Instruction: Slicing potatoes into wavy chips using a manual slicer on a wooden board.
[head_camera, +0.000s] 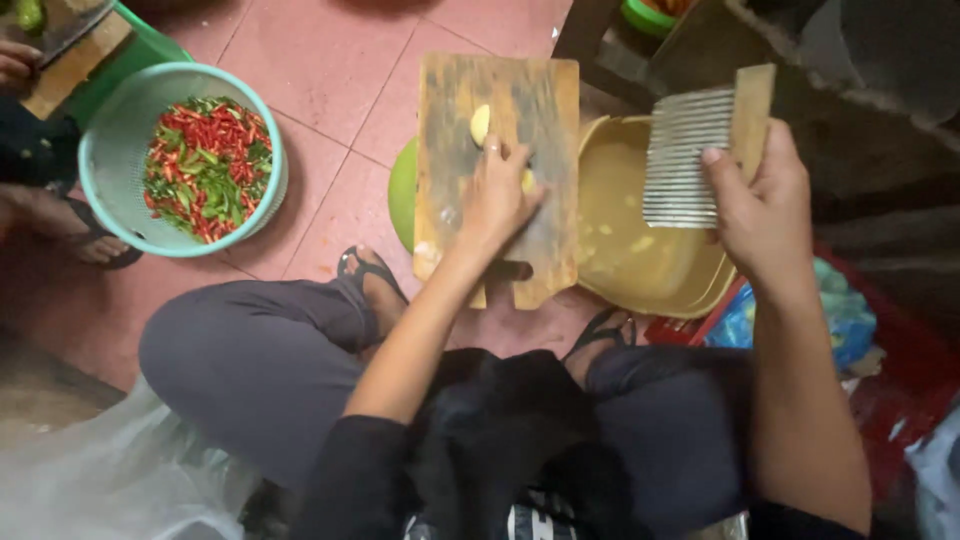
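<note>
My left hand (497, 197) rests on a worn wooden cutting board (455, 120), fingers pressed on a pale yellow potato piece (481, 124), with another small piece (528, 181) beside the fingers. My right hand (762, 205) grips a crinkle cutter with a wavy metal blade (684, 158) and a wooden back, raised over a tan plastic basin (650, 275) that holds cloudy water and cut pieces. The board lies across a green bowl (402, 195) on the floor.
A teal basket (105, 130) of red and green chillies stands at the left on the pink tiled floor. Another person's hand (15, 65) and sandalled foot (95, 245) are at the far left. A red crate (905, 370) with a blue bag sits at the right. Clear plastic bag lies bottom left.
</note>
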